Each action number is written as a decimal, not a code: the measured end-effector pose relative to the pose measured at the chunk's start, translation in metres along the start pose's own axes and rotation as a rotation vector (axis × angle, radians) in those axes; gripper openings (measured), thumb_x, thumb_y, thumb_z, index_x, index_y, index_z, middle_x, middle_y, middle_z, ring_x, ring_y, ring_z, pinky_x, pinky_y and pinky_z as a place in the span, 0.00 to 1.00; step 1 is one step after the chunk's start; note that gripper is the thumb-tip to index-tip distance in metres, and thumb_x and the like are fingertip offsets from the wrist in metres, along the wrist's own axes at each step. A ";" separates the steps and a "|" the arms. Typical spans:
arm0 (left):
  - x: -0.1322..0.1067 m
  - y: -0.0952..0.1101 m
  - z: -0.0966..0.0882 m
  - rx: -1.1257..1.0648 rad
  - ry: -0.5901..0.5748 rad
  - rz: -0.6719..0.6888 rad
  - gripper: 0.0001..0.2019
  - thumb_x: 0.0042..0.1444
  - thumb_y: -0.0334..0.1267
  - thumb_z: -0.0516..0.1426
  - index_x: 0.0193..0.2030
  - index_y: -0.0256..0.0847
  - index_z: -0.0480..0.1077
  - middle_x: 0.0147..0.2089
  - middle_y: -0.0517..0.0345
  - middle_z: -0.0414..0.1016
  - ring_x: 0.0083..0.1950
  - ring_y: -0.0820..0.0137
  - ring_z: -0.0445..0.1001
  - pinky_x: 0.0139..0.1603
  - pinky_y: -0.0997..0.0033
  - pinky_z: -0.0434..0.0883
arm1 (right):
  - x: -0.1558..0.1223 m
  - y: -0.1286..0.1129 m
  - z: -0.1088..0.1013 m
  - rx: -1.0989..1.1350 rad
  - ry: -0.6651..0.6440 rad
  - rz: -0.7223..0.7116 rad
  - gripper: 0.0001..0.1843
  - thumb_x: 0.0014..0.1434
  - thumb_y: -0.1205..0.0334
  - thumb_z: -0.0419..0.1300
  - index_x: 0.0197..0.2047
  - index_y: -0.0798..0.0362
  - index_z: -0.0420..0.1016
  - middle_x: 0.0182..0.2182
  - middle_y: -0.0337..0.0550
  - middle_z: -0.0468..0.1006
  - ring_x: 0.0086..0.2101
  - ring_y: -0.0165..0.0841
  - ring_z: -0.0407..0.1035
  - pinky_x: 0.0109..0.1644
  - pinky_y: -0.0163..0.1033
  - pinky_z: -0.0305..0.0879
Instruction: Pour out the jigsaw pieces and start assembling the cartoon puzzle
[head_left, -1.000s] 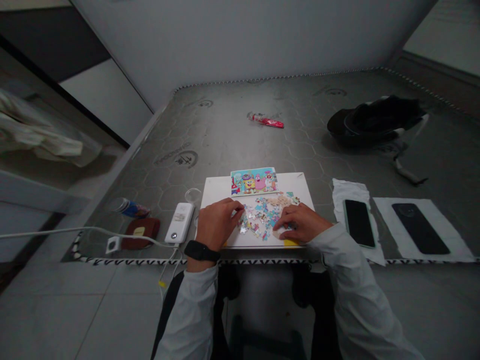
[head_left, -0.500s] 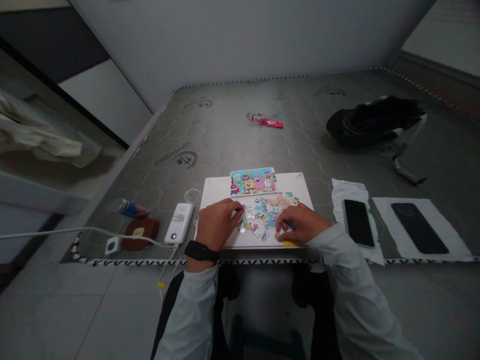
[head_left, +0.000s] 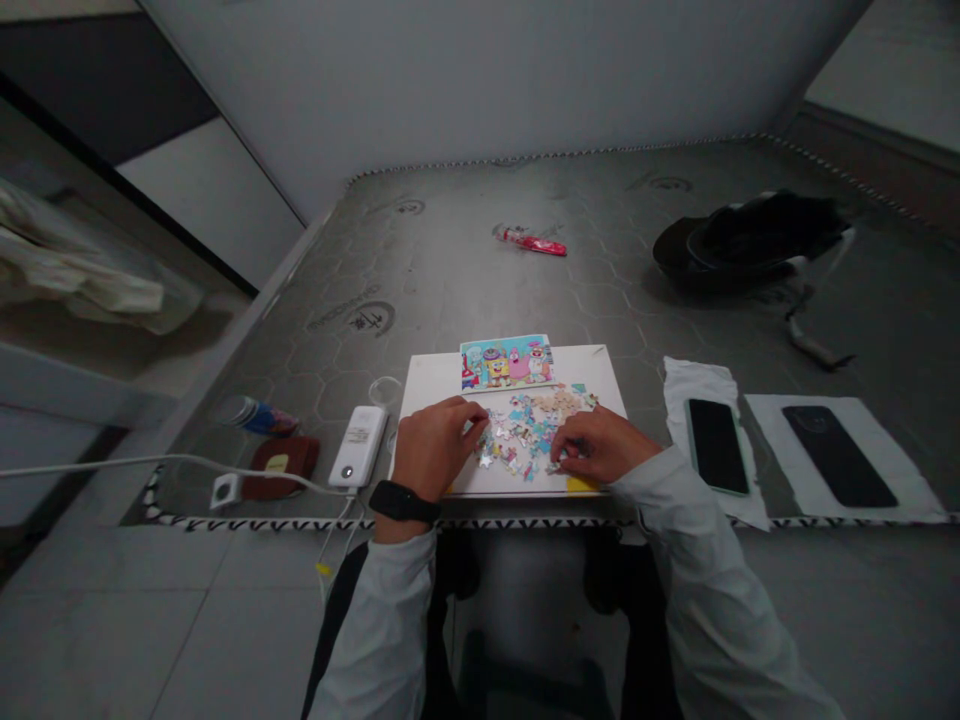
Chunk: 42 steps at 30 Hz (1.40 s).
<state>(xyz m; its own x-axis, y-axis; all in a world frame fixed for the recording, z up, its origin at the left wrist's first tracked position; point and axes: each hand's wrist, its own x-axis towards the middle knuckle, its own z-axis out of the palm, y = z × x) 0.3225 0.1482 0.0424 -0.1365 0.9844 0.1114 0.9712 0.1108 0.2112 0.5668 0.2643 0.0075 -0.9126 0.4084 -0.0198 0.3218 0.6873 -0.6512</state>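
A heap of small jigsaw pieces [head_left: 525, 430] lies on a white board [head_left: 435, 378] near the mattress's front edge. A colourful cartoon picture card [head_left: 508, 361] rests at the board's far side. My left hand [head_left: 433, 447], with a black wristband, sits at the heap's left edge, fingers curled and pinched at the pieces. My right hand [head_left: 600, 446] rests at the heap's right edge, fingers bent and pinching a small piece at the lower right of the heap.
A white power bank [head_left: 359, 445] with a cable, a brown case [head_left: 276, 467] and a small can [head_left: 253, 414] lie left of the board. Two dark phones [head_left: 716, 444] [head_left: 838, 456] lie on white cloths at right. Farther back: a red wrapper [head_left: 534, 241], a black cap [head_left: 750, 240].
My right hand has drawn slightly left and closed its fingers over the lower right pieces. My left hand has barely moved.
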 end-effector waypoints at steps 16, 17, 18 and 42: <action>-0.001 -0.001 0.001 -0.004 0.007 0.003 0.06 0.63 0.43 0.60 0.41 0.50 0.80 0.44 0.61 0.84 0.40 0.66 0.80 0.33 0.69 0.66 | 0.000 0.002 0.001 -0.006 -0.034 0.043 0.13 0.50 0.55 0.74 0.40 0.45 0.84 0.26 0.34 0.77 0.30 0.30 0.69 0.40 0.38 0.60; 0.000 -0.001 0.001 -0.004 0.003 0.000 0.06 0.62 0.43 0.60 0.41 0.50 0.80 0.44 0.61 0.84 0.39 0.66 0.80 0.33 0.69 0.66 | -0.001 0.002 0.001 -0.003 -0.031 0.040 0.13 0.50 0.54 0.74 0.40 0.45 0.84 0.26 0.34 0.77 0.30 0.30 0.69 0.41 0.39 0.60; 0.000 0.000 0.000 -0.004 -0.001 -0.004 0.06 0.62 0.43 0.61 0.41 0.50 0.81 0.44 0.61 0.84 0.39 0.66 0.80 0.33 0.69 0.66 | -0.001 0.002 0.000 0.006 -0.027 0.035 0.14 0.51 0.54 0.74 0.41 0.46 0.84 0.26 0.34 0.77 0.30 0.30 0.69 0.41 0.39 0.60; 0.000 0.000 -0.001 -0.004 0.010 -0.002 0.06 0.62 0.43 0.61 0.41 0.50 0.80 0.44 0.62 0.84 0.39 0.66 0.80 0.33 0.69 0.66 | -0.019 0.017 -0.015 -0.148 0.115 0.190 0.12 0.54 0.54 0.71 0.42 0.47 0.81 0.29 0.37 0.78 0.32 0.33 0.72 0.42 0.42 0.58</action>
<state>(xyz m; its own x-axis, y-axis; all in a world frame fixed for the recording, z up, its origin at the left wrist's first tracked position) 0.3218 0.1475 0.0435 -0.1408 0.9827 0.1205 0.9700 0.1125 0.2156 0.5938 0.2776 0.0081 -0.8002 0.5985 -0.0390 0.5257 0.6687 -0.5258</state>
